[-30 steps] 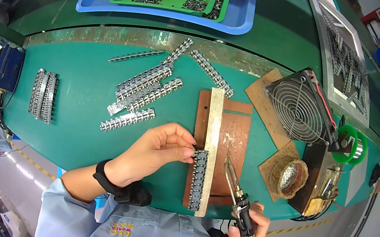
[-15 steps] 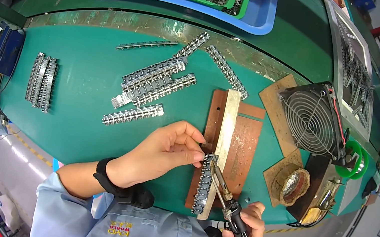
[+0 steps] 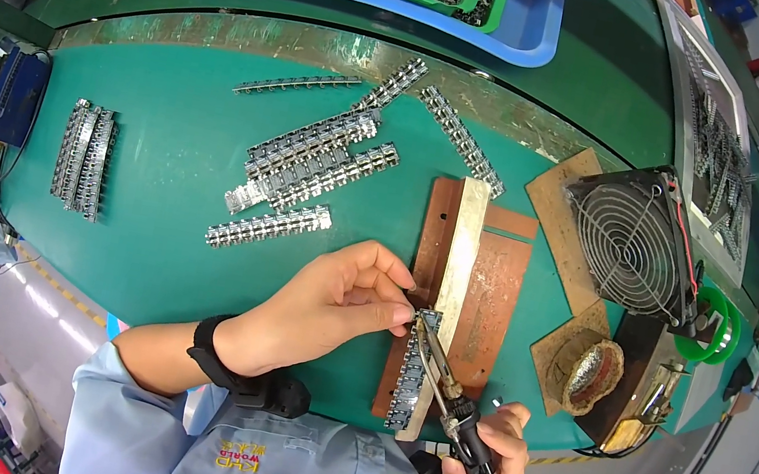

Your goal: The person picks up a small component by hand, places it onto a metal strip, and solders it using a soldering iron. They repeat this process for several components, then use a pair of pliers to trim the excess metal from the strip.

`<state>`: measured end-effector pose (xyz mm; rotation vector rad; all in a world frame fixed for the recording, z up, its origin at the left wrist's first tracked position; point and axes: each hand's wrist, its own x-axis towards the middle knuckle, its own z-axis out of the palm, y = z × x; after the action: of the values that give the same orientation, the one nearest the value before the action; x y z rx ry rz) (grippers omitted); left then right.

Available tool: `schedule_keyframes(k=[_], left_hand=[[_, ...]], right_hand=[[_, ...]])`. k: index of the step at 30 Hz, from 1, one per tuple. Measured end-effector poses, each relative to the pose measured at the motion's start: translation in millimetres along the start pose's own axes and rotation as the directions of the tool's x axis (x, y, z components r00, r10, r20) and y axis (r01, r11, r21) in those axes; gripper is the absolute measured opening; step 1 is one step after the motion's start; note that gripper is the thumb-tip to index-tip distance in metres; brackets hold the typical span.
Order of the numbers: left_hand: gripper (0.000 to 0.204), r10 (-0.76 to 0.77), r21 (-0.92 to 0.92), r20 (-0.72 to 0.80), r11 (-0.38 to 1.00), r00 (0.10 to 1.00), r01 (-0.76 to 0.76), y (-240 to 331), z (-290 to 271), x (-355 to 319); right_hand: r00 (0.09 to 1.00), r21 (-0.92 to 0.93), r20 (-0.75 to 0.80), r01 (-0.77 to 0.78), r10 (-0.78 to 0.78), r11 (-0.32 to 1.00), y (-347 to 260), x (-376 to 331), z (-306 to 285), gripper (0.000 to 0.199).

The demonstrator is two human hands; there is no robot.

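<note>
My right hand (image 3: pixel 498 451) grips a soldering iron (image 3: pixel 466 435) by its black handle. The tip of the iron meets the far end of a strip of small metal-and-black components (image 3: pixel 409 385). That strip lies along a pale metal bar (image 3: pixel 463 252) on a brown fixture board (image 3: pixel 489 307). With thumb and forefinger pinched together, my left hand (image 3: pixel 328 301) is at the same far end of the strip, close to the iron's tip. Whatever is between those fingertips is too small to make out.
Several similar strips (image 3: pixel 312 159) lie beyond my left hand, with a stacked group (image 3: pixel 83 159) at far left. A fan (image 3: pixel 630 246), a round solder-crusted cup (image 3: pixel 593 376) and a green spool (image 3: pixel 714 327) stand right. Trays (image 3: pixel 364 6) of small parts sit at the back.
The view has shifted slightly, so the bench things sit a little differently in the picture. Both hands keep almost the same pose, and the iron stays at the strip's far end.
</note>
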<state>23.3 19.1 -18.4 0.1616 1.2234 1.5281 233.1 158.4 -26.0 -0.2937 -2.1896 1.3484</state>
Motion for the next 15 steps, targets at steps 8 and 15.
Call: schedule_keyframes(k=[8, 15], left_hand=[[0.018, 0.014, -0.005, 0.002, 1.000, 1.000, -0.014, -2, -1, 1], [0.017, 0.021, -0.011, 0.001, 1.000, 1.000, -0.021, -2, -1, 1]], right_hand=[[0.999, -0.067, 0.024, 0.039, -0.037, 0.997, -5, 4, -2, 0.043], [0.996, -0.139, 0.069, 0.074, -0.065, 0.988, -12, 10, -3, 0.043]])
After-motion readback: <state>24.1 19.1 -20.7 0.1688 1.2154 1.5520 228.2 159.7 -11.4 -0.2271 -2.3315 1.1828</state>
